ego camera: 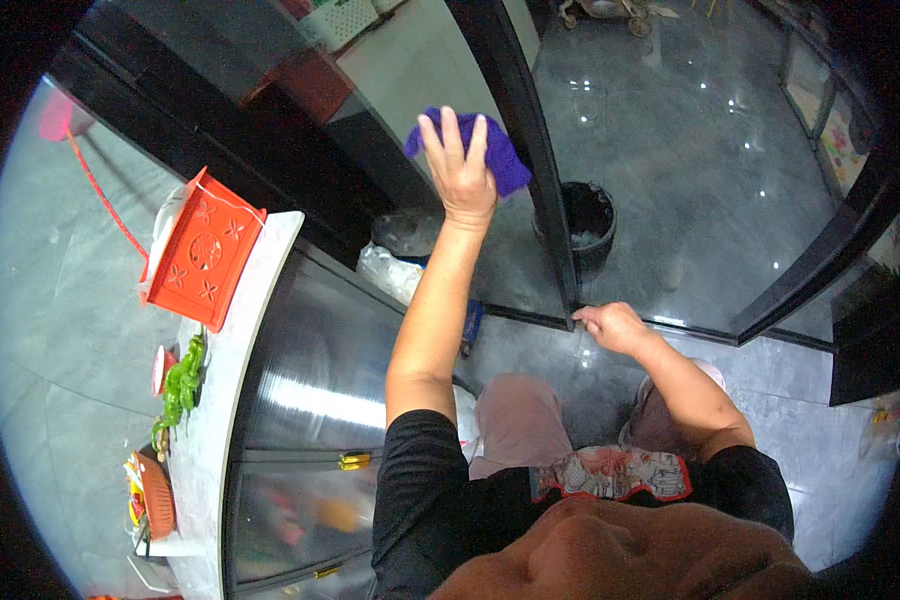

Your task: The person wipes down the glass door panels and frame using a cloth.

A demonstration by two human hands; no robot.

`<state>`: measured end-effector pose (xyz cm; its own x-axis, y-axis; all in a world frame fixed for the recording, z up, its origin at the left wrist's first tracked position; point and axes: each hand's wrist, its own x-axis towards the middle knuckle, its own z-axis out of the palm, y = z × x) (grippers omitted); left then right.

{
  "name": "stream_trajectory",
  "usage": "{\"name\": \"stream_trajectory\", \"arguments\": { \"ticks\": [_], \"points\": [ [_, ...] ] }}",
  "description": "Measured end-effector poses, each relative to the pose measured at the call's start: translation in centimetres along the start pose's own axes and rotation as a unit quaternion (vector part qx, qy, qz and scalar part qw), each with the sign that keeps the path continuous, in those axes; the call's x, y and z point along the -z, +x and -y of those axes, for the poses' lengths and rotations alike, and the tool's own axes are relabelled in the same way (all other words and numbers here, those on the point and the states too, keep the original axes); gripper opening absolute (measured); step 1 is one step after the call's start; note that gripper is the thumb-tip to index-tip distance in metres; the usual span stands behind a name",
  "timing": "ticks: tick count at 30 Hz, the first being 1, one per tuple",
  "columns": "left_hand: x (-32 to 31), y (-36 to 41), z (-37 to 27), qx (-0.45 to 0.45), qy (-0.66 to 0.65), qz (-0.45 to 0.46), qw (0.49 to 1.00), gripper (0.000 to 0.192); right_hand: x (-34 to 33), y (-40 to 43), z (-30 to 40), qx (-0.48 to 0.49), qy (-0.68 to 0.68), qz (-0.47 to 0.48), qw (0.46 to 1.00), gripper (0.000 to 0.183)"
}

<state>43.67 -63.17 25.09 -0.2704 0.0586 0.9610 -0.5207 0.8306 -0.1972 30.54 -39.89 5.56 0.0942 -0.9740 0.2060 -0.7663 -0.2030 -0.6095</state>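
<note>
Fingers spread, my left hand (461, 176) presses a purple cloth (508, 161) flat against the glass pane of a black-framed door. My left arm stretches far forward. Lower and to the right, my right hand (611, 327) grips the edge of the black door frame (544, 161) with its fingertips. The fingers partly hide what they touch on the frame. Behind the glass, near the frame, stands a black bucket (596, 251) with something pale inside. A clear plastic bag (390, 274) lies beside my left forearm.
To the left, a white-topped counter (266, 255) over a cabinet with translucent doors (300, 517) holds an orange-red plastic basket (208, 259), green peppers (184, 382) and a brown basket (156, 495). A blue object (472, 326) is on the floor. Another black frame (817, 262) stands at right.
</note>
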Motion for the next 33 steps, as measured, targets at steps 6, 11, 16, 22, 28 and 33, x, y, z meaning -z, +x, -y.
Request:
{"name": "stream_trajectory", "arguments": {
  "ticks": [6,11,16,22,28,33],
  "points": [
    [0.5,1.2,-1.3,0.039,-0.045,0.024,0.998,0.047,-1.1,-0.4,-0.3,0.024,-0.017,0.007,1.000,0.025],
    [0.4,0.5,-0.5,0.060,-0.041,0.019,0.997,0.043,-1.7,-0.5,-0.8,-0.002,-0.042,0.033,0.999,0.026],
    [1.2,1.8,-0.8,0.038,-0.048,0.028,0.998,0.058,-0.9,-0.1,0.1,-0.019,-0.064,0.091,0.994,0.027],
    [0.3,-1.5,-0.1,0.085,0.004,0.051,0.995,0.051,-1.4,-0.1,-0.5,0.026,-0.010,0.022,0.999,0.023],
    [2.4,17.8,6.1,0.051,-0.010,-0.123,0.991,0.072,-2.0,-0.6,-0.2,0.011,-0.043,0.077,0.996,0.025],
    [2.5,30.8,6.2,0.062,0.009,-0.320,0.945,0.040,-1.5,-0.6,-0.6,0.002,-0.022,0.062,0.998,0.024]
  ]
}}
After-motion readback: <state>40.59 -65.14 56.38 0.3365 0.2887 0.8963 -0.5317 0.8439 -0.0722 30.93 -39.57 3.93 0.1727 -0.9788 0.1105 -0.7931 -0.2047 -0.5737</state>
